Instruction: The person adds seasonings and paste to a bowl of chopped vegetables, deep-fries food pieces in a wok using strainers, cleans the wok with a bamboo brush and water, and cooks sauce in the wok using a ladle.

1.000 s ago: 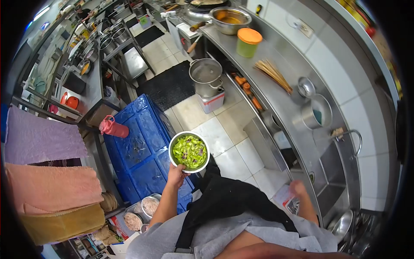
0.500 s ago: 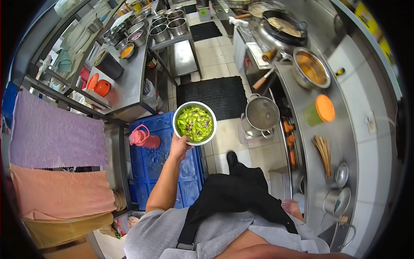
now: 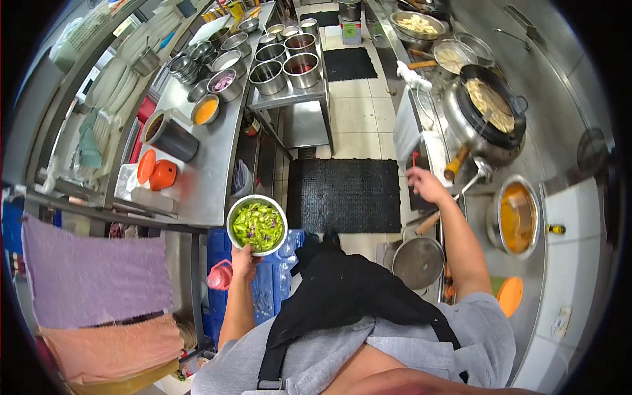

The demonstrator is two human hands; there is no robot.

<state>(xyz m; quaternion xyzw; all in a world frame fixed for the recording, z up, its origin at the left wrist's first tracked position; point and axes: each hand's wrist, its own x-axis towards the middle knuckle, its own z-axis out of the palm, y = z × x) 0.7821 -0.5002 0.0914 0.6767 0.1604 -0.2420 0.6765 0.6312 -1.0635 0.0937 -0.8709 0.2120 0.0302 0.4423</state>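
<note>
My left hand [image 3: 244, 264] grips the near rim of a round metal bowl [image 3: 284, 232]. The bowl holds chopped green leaves with purple bits [image 3: 257, 225] and hangs over the blue lid of a large bin. My right hand [image 3: 429, 186] reaches forward beside the stove edge, holding nothing I can see, its fingers stretched out and apart. Just ahead of those fingers is a small red knob or handle [image 3: 415, 157]; I cannot tell if they touch it. Farther right sits a black wok [image 3: 520, 135] with pale food inside.
A steel pot [image 3: 419, 263] stands low at my right. On the right counter are a bowl of orange liquid [image 3: 515, 217] and an orange-lidded tub [image 3: 509, 296]. Several metal pots [image 3: 268, 79] fill the cart ahead. A black mat [image 3: 343, 196] covers the floor; a pink bottle [image 3: 220, 275] rests at left.
I have moved forward along the aisle, carrying the bowl in my left hand. My right hand has come up from low beside me and now reaches toward the stove front.
</note>
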